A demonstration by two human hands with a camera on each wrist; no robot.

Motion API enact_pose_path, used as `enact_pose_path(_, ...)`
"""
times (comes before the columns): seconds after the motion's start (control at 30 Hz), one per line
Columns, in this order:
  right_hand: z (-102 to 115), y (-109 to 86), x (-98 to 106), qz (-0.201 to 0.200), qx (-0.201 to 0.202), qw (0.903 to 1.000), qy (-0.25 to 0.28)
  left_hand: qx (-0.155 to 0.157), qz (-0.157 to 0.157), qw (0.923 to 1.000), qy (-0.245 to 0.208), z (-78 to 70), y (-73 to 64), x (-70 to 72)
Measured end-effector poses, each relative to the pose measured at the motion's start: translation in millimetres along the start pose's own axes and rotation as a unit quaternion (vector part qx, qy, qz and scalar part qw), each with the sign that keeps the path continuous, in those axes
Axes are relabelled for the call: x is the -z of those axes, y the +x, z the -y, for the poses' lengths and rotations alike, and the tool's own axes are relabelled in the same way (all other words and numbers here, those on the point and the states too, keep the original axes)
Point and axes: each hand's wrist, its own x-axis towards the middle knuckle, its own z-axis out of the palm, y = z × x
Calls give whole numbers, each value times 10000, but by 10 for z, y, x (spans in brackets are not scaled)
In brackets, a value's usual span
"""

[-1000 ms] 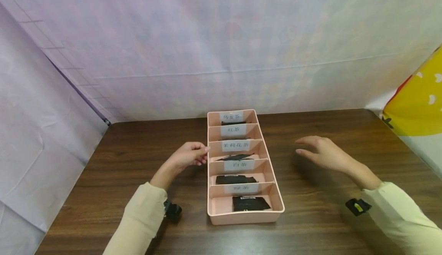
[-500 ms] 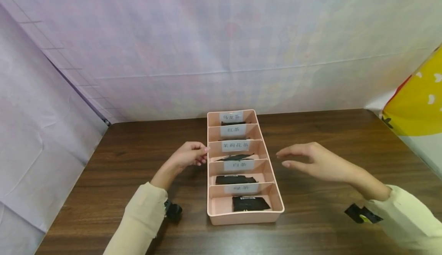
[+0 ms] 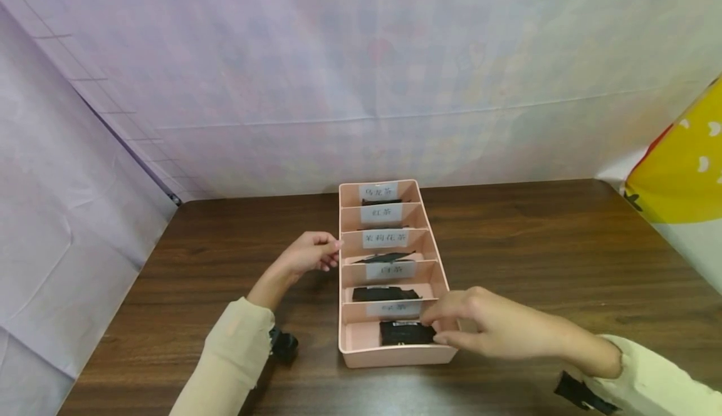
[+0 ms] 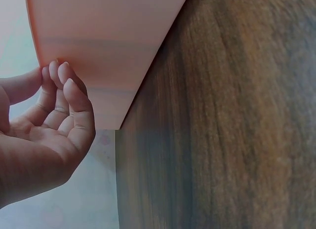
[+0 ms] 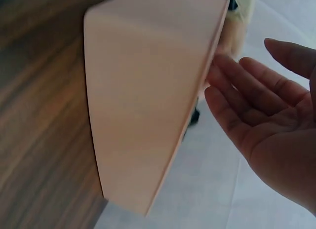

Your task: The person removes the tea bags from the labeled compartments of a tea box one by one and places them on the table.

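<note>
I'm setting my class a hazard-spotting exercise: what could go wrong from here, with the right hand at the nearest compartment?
The right hand reaches over the side of the pink tray and might knock it.
The left hand pinches only the tray's side edge, which may not stop it twisting.
The black packet sits down inside the nearest compartment, so a grip could slip.

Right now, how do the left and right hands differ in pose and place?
The left hand pinches the left rim of the pink tray; the right hand is over the right side of the nearest compartment, by the black packet. The left hand's thumb and fingertips meet at the rim; the right hand's thumb stands apart from its fingers, contact with the packet unclear. Both emerge from cream sleeves.
</note>
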Motion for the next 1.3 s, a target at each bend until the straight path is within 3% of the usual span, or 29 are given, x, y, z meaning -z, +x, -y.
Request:
enact_pose_path(0.1, 22, -3, -83, 112, -208, 9997, 8, 20, -19, 10000, -6, -7, -6, -3)
enact_pose_path(0.37, -30, -25, -225, 191, -240, 9987, -418, 51, -42, 10000, -36, -17, -20, -20)
enact_pose_path(0.67, -40, -27, -248, 200, -380, 9987, -291, 59, -15, 10000, -51, -6, -13, -9)
enact_pose_path(1.3, -58, -24, -281, -217, -97, 9997, -112, 55, -4, 10000, -29, -10, -7, -15)
